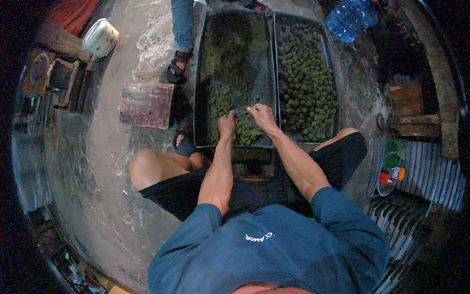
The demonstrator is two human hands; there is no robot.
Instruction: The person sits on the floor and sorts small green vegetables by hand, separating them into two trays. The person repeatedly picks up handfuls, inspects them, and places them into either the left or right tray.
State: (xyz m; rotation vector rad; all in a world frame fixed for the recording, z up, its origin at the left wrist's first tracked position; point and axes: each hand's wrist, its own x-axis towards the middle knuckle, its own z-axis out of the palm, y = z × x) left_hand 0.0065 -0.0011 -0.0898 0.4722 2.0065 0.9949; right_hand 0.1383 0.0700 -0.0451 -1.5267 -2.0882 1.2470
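Observation:
Before me is a dark, shallow tray [273, 84] with loose, crumbly green material [222, 97] spread over its bottom. Low over the near part of this tray is my left hand [227, 125], its fingers curled down at the green clumps. My right hand [262, 115] is a short way to the right, thumb and fingers bent together. Whether either hand pinches any of the material is too dim and small to tell. Against the tray's right side stands a second dark tray [332, 47], holding many rough, round green balls [306, 81].
Another person's leg in jeans [182, 25] and sandalled foot [180, 66] are left of the trays. Nearby lies a worn, low wooden board [147, 106]. A clear blue water jug [350, 18] lies at the far right; a white patterned bucket [101, 38] is at the far left.

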